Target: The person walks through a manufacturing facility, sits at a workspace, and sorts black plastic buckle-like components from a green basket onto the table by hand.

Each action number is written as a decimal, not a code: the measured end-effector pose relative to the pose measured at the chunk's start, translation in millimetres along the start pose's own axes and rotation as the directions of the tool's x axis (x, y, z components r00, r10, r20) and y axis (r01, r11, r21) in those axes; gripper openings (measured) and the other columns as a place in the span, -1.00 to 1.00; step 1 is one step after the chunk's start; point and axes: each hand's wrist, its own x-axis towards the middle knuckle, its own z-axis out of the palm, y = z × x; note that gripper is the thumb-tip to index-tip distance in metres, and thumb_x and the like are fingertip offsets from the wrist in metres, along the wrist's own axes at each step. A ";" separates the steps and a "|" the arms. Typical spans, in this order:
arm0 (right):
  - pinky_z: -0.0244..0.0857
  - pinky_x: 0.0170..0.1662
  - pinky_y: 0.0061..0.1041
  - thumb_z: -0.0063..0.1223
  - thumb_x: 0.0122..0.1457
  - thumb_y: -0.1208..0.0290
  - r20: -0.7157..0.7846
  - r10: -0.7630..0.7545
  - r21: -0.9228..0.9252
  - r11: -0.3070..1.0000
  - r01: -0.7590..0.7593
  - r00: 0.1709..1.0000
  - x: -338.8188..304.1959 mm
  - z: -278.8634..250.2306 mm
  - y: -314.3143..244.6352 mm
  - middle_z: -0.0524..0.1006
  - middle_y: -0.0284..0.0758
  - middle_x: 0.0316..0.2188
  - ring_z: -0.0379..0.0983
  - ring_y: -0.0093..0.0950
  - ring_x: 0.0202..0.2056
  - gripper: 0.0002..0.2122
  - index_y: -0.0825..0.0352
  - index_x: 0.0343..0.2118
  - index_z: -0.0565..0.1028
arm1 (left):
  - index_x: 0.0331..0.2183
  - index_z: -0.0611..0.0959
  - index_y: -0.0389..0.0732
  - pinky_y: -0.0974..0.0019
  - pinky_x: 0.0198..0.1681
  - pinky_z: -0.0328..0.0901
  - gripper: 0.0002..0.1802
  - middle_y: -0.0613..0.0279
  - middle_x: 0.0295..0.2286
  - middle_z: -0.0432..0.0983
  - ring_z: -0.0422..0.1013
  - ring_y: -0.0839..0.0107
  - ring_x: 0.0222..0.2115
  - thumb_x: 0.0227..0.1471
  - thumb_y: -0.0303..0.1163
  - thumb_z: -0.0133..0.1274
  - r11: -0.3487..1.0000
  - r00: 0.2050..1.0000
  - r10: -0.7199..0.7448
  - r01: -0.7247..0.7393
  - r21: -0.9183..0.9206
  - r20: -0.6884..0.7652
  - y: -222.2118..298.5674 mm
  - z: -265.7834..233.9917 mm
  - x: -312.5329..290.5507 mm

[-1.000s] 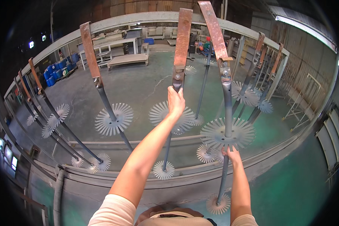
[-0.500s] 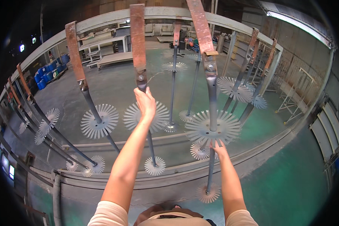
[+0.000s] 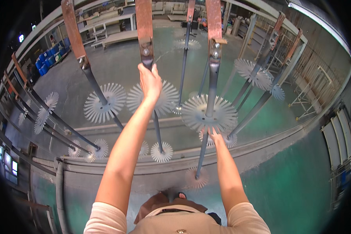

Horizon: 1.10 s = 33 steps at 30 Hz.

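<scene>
Several dark metal rods hang from copper-coloured straps, each bearing slotted metal discs. My left hand (image 3: 150,82) is closed around the top of one rod, just below its bolted strap (image 3: 145,19). Behind that wrist is a large slotted disc (image 3: 167,93). To the right, a nearer rod (image 3: 211,84) stands almost upright through another large slotted disc (image 3: 191,111). My right hand (image 3: 216,137) reaches up under this disc's near edge, beside the rod, with fingers stretched and apart; the disc partly hides the fingertips. A smaller disc (image 3: 197,178) sits at this rod's lower end.
A pale beam frame (image 3: 243,11) arches over the rods. More hanging rods with discs (image 3: 105,103) flank me on both sides. Blue drums (image 3: 46,60) and a pale workbench (image 3: 119,37) stand farther back. A low rail (image 3: 105,171) crosses before my feet.
The view has tilted down, so the rods appear higher. The right rod and its discs have swung left, its strap now more upright, with my right hand moving alongside. My left hand keeps its grip.
</scene>
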 end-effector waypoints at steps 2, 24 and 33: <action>0.27 -0.28 -0.46 -0.36 0.18 0.21 -0.040 -0.073 -0.106 0.992 0.068 0.997 8.1 7.2 -6.8 0.38 -0.32 -0.41 0.33 -0.44 -0.34 -0.73 0.33 -0.32 0.32 | -0.22 0.23 -0.34 0.00 -0.29 0.19 -0.65 -0.18 -0.32 0.38 0.34 -0.13 -0.30 0.04 -0.30 -0.10 0.999 1.000 0.000 -0.002 0.047 0.022 1.1 -6.1 4.8; 0.31 -0.26 -0.31 0.01 -0.12 0.38 -0.310 0.437 -0.314 0.792 -0.524 0.845 -246.5 2.7 62.9 0.51 -0.15 -0.40 0.44 -0.20 -0.31 -0.79 0.31 -0.38 0.49 | 0.05 0.05 -0.42 0.04 0.13 -0.08 -0.37 -0.13 0.03 0.05 0.01 0.09 0.09 -0.08 -0.63 -0.14 0.868 0.918 0.397 -0.382 -0.318 -0.017 32.0 -76.6 -116.0; 0.23 -0.03 -0.42 0.02 -0.05 0.02 0.030 0.984 -0.193 -0.167 -0.967 -0.176 -715.5 0.8 122.4 0.50 -0.31 -0.23 0.38 -0.26 -0.13 -0.63 0.10 -0.21 0.52 | -0.04 0.30 -0.29 0.06 -0.02 0.14 -0.48 -0.14 -0.08 0.26 0.21 -0.06 -0.06 -0.12 -0.45 -0.06 0.925 -0.120 -0.279 -0.298 0.234 0.953 -63.5 -63.7 -405.4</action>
